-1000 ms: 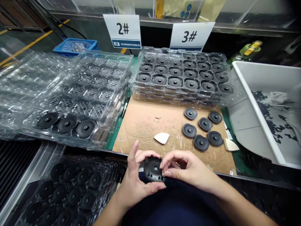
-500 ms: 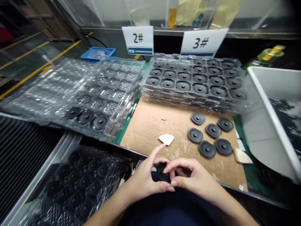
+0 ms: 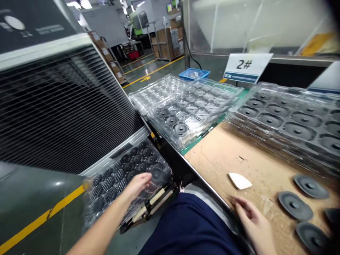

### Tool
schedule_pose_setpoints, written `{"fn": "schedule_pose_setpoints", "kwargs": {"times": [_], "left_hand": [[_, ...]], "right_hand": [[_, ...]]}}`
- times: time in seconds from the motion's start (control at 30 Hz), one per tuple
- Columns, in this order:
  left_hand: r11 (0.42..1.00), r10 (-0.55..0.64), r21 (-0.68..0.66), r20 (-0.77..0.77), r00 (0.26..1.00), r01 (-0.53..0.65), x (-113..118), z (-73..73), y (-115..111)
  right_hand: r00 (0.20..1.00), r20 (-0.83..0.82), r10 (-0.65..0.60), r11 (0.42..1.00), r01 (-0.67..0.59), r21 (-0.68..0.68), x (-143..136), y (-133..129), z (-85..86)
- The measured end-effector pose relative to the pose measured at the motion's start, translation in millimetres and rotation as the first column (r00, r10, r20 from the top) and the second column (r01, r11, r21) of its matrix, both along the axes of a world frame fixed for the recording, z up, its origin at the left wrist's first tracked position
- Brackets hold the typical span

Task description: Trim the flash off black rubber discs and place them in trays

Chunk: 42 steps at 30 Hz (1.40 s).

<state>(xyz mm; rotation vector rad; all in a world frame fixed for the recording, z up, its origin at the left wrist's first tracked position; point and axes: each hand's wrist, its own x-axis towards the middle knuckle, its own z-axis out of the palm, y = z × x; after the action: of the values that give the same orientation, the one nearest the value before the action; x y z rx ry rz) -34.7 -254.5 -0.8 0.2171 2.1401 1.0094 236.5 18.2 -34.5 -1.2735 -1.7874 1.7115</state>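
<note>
My left hand (image 3: 139,183) reaches over the clear plastic tray (image 3: 105,207) at the lower left. Its fingers pinch the edge of a black round disc (image 3: 157,174) with a small raised centre. The disc is over the tray's near right corner, beside several similar black discs (image 3: 136,158) in their pockets. I cannot tell whether it touches the tray bottom. My right hand (image 3: 251,216) is at the table's front edge, fingers loosely curled, with nothing visible in it. Closest to it is a white wedge-shaped pad (image 3: 239,181) on the brown cardboard (image 3: 212,156).
Several dark discs (image 3: 295,205) lie on the cardboard at right. Behind them stand stacked clear trays (image 3: 276,132) filled with discs. Another clear tray (image 3: 183,106) holds three discs in its front row. A ribbed black panel (image 3: 66,106) rises at left. A "2#" sign (image 3: 247,67) stands behind.
The view has swung left. My hands, earlier together around a black piece, have parted. The left has moved to the lower tray with a disc; the right stays by the table edge.
</note>
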Motion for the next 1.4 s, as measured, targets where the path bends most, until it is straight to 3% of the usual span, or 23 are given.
{"fn": "schedule_pose_setpoints", "kwargs": {"times": [0.07, 0.13, 0.2, 0.27, 0.4, 0.47, 0.57, 0.67, 0.77, 0.87, 0.9, 0.97, 1.0, 1.07, 1.13, 1.23, 1.33, 1.4], "left_hand": [[0.982, 0.135, -0.104, -0.178, 0.975, -0.155, -28, 4.1, -55], [0.949, 0.176, -0.194, -0.324, 0.930, -0.247, -42, 7.5, -105], [0.926, 0.145, -0.265, -0.410, 0.900, -0.270, -40, 3.1, -143], [0.914, 0.094, -0.313, -0.456, 0.885, -0.259, -27, -11.7, -166], [0.901, 0.035, -0.345, -0.549, 0.835, -0.264, 0, -55.3, -180], [0.897, 0.026, -0.331, -0.621, 0.783, -0.292, 5, -69.3, -182], [0.911, 0.017, -0.268, -0.735, 0.677, -0.314, 6, -71.9, -185], [0.955, 0.006, -0.165, -0.818, 0.575, -0.245, 1, -64.0, -173], [0.997, -0.018, -0.056, -0.864, 0.504, -0.061, -7, -61.2, -128], [0.967, -0.098, 0.021, -0.890, 0.446, 0.253, -7, -62.1, -48], [0.913, -0.142, 0.041, -0.901, 0.411, 0.406, -4, -61.2, -16], [0.701, -0.201, 0.094, -0.925, 0.322, 0.707, 8, -55.3, 51], [0.592, -0.204, 0.134, -0.929, 0.309, 0.794, 16, -50.4, 84], [0.459, -0.227, 0.208, -0.912, 0.340, 0.864, 33, -37.9, 145], [0.404, -0.271, 0.244, -0.888, 0.371, 0.881, 47, -24.9, 199], [0.416, -0.326, 0.285, -0.840, 0.434, 0.864, 60, -11.9, 261], [0.539, -0.382, 0.291, -0.752, 0.537, 0.790, 63, -13.5, 299], [0.615, -0.407, 0.262, -0.703, 0.583, 0.744, 61, -24.6, 311]], "right_hand": [[1.000, 0.013, 0.012, 1.000, -0.012, 0.001, 5, 8, -5.2], [0.999, 0.029, 0.040, 0.999, -0.040, 0.009, 6, 8, -5.4], [0.997, 0.053, 0.053, 0.998, -0.055, 0.035, 5, 4, -3.4], [0.997, 0.062, 0.052, 0.996, -0.057, 0.071, 3, 2, -0.9], [0.994, 0.041, 0.103, 0.989, -0.107, 0.100, 3, 5, 5.8], [0.988, 0.016, 0.153, 0.982, -0.154, 0.108, 5, 8, 10.5], [0.973, -0.028, 0.228, 0.964, -0.222, 0.146, 7, 6, 17.3], [0.955, -0.054, 0.292, 0.937, -0.274, 0.215, 7, 0, 21.1], [0.941, -0.054, 0.335, 0.903, -0.304, 0.305, 4, -4, 22.2], [0.934, -0.014, 0.358, 0.867, -0.327, 0.377, 2, -5, 23.4], [0.931, 0.005, 0.364, 0.853, -0.335, 0.400, 3, -6, 23.9], [0.929, 0.049, 0.367, 0.825, -0.350, 0.444, 3, -8, 24.1], [0.929, 0.073, 0.364, 0.811, -0.354, 0.465, 4, -9, 23.6], [0.928, 0.121, 0.352, 0.782, -0.363, 0.507, 6, -10, 21.9], [0.924, 0.163, 0.345, 0.745, -0.375, 0.552, 10, -8, 21.8], [0.919, 0.209, 0.334, 0.681, -0.389, 0.621, 28, 0, 36.0], [0.934, 0.251, 0.255, 0.632, -0.357, 0.688, 63, 11, 75.1], [0.951, 0.284, 0.121, 0.618, -0.296, 0.728, 93, 23, 108.4]]}}
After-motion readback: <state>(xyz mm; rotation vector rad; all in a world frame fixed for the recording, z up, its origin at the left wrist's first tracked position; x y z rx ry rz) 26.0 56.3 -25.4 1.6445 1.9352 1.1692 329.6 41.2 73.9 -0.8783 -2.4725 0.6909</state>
